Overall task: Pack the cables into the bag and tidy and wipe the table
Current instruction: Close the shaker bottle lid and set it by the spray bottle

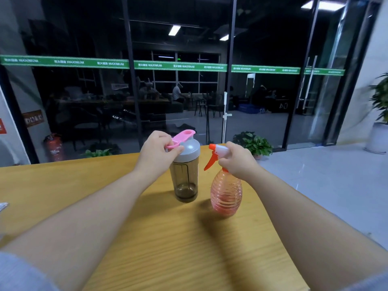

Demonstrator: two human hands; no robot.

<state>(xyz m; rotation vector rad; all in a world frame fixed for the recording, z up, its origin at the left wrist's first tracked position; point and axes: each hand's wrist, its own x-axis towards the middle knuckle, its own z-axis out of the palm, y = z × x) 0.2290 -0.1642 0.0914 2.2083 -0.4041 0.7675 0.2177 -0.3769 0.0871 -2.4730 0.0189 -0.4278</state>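
Nearest the camera: grey sleeve edges at both lower corners, two bare forearms reaching forward over the yellow wood-grain tabletop (147, 238).

Left hand (156, 153): grip curled, fingers and thumb pinching the pink flip tab (182, 137) on the grey lid (189, 151) of a smoky translucent shaker bottle (184, 181). Bottle stands upright on the tabletop, near the far edge.

Right hand (237, 160): grip wrapped round the neck of the spray bottle (225, 193), just behind the white head and orange trigger (211, 161). Body ribbed, pinkish and translucent; upright, base on or just above the tabletop, cannot tell which. It sits just beside the shaker bottle, to its right, not touching.

Clear object at far left tabletop edge (3, 205), mostly cut off; cannot identify.

Beyond the tabletop: potted green plants (255, 144) on the floor, a red fire extinguisher (53, 147) at left, a glass wall with a green band (172, 66), and a dim room behind it.
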